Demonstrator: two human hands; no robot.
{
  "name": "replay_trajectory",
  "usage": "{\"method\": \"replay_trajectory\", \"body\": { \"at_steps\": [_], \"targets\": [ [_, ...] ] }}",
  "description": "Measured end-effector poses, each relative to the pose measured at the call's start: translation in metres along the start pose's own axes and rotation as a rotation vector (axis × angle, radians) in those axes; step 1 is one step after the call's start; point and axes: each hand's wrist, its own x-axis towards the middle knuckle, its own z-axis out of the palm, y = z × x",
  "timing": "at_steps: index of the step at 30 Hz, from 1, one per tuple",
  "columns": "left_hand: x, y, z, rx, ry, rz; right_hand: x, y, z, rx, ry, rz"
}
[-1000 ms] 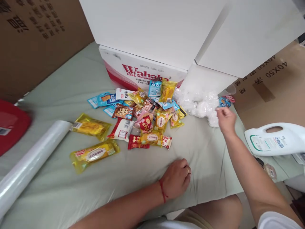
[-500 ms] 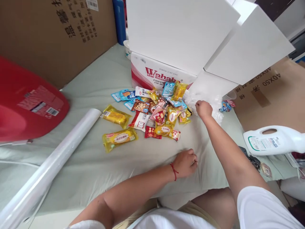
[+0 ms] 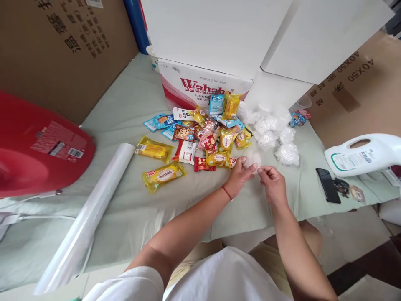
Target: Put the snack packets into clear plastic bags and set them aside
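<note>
A small translucent plastic piece (image 3: 252,159) is held between my two hands over the cloth. My left hand (image 3: 240,175), with a red string at the wrist, pinches its left side. My right hand (image 3: 273,180) grips its lower right edge with closed fingertips. Just beyond my hands lies a pile of wrapped snacks, among them a yellow packet (image 3: 218,159), a red packet (image 3: 204,164) and a blue packet (image 3: 216,104). Crumpled clear plastic bundles (image 3: 266,124) sit to the right of the pile.
A white and red carton (image 3: 175,85) stands behind the snacks. To the left are a long plastic roll (image 3: 90,213) and a red container (image 3: 40,146). On the right lie a white bottle (image 3: 363,154) and a black phone (image 3: 327,185).
My right hand has drawn back from the clear plastic bundles toward my left hand. My left hand has moved forward and up, and both now hold the translucent piece. The view has shifted slightly.
</note>
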Motion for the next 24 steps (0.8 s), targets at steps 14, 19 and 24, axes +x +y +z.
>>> {"method": "replay_trajectory", "body": {
  "at_steps": [14, 19, 24],
  "targets": [
    [0.009, 0.009, -0.011, -0.136, 0.068, -0.09, -0.015, 0.007, -0.052, 0.453, 0.25, 0.142],
    [0.006, 0.003, -0.01, -0.002, 0.006, -0.144, 0.036, -0.019, -0.053, 0.254, 0.497, -0.329],
    [0.004, 0.007, -0.011, 0.031, -0.015, -0.178, 0.142, -0.058, -0.033, -0.105, 0.382, -0.339]
  ]
}}
